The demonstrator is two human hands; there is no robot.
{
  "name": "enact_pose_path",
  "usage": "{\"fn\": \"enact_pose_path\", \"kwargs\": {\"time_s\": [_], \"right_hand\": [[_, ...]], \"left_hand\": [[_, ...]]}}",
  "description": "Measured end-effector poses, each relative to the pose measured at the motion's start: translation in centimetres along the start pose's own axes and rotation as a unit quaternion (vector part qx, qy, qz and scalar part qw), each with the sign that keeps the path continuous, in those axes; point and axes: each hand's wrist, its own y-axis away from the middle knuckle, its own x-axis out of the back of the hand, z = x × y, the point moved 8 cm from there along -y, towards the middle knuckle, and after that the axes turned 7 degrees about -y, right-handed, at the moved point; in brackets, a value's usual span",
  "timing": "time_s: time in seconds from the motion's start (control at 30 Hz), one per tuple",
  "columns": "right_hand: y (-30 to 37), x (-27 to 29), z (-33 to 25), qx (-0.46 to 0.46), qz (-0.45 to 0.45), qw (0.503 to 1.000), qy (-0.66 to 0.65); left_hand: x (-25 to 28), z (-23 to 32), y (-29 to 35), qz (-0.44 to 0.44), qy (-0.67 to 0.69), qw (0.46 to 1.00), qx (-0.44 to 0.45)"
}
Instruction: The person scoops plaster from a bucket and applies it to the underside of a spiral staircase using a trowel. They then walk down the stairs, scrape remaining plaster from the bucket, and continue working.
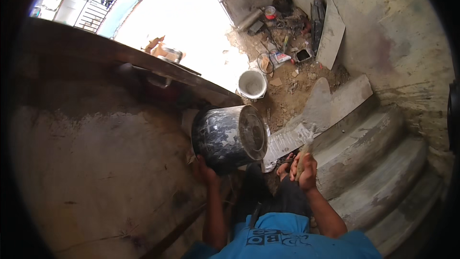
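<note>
My left hand [206, 171] grips the lower left edge of a black bucket [218, 132], which is smeared with grey mortar. The bucket lies tipped sideways in the air, its round end facing right; its other end is turned away toward the wall. In my right hand [306, 170], fingers wrapped round the pale handle, is a mason's trowel [320, 100]. Its grey rounded blade points away from me, over a pale board and the dirt floor. Trowel and bucket are apart.
Curved concrete steps [383, 163] rise at the right. A white bucket [252, 85] stands on the dirt floor ahead, by a bright doorway. Rubble, tools and a cable lie at the far corner, where a board [330, 36] leans on the wall. A plastered wall [105, 177] fills the left.
</note>
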Motion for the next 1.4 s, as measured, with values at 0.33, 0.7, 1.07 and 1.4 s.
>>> {"fn": "enact_pose_path", "kwargs": {"time_s": [0.33, 0.7, 1.07, 1.4], "right_hand": [[5.1, -8.2, 0.3, -0.030, -0.138, 0.923, 0.357], [5.7, -16.3, -1.4, 0.005, -0.087, 0.934, 0.347], [5.3, -18.9, 0.6, -0.044, -0.092, 0.912, 0.398], [4.1, -16.4, 0.9, -0.098, -0.011, 0.891, 0.444]], "left_hand": [[-2.0, 0.7, -2.7, -0.114, 0.251, 0.961, 0.035], [-3.3, 2.8, -5.0, -0.178, 0.372, 0.906, 0.098], [-1.3, -0.9, -7.3, -0.147, 0.358, 0.909, 0.155], [-0.7, 0.9, -7.9, -0.260, 0.408, 0.869, 0.100]]}}
